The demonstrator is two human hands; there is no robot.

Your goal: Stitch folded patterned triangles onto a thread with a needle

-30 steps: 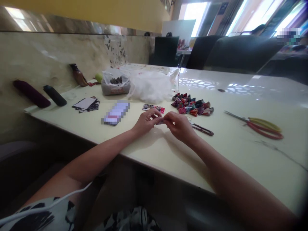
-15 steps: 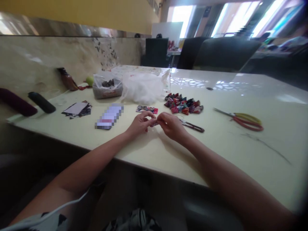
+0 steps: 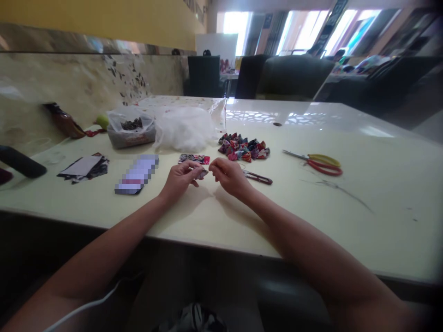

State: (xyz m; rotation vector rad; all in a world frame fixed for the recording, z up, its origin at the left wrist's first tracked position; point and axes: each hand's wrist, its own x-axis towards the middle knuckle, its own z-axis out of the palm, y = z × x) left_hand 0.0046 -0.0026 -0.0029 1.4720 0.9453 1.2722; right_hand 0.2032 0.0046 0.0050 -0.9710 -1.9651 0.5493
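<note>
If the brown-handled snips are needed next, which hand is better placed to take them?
Probably the right hand: the snips lie close beside it. The left hand is farther away and holds a small piece, apparently fabric. I cannot tell whether the right pinches anything.

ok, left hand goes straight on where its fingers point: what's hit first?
Likely the right hand, just past the small piece that the left hand pinches; depth between them is hard to judge.

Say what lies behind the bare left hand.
A flat, multicoloured patterned fabric piece lies beyond the left hand; part of its near edge is covered by that hand, unseen.
</note>
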